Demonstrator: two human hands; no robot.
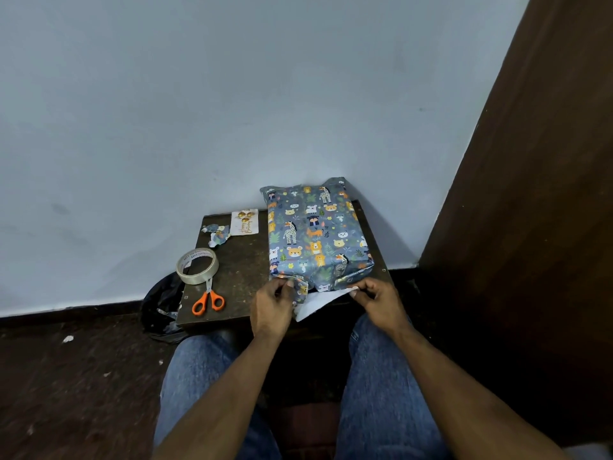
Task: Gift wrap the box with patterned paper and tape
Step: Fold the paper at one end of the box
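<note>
At the table's (pixel 238 277) near right edge, the wrapped box (pixel 315 232) sits in animal-print paper, its near end unfinished. Left hand (pixel 272 307) pinches a printed flap at the near left corner; right hand (pixel 378 302) pinches the white-backed flap (pixel 318 302) at the near right. That paper looks thin and easily torn, so hold close to the folds. Tape roll (pixel 197 265) and orange scissors (pixel 208 300) wait by the near left edge; the roll's print and the gift tag's (pixel 244 222) script are too small to read.
</note>
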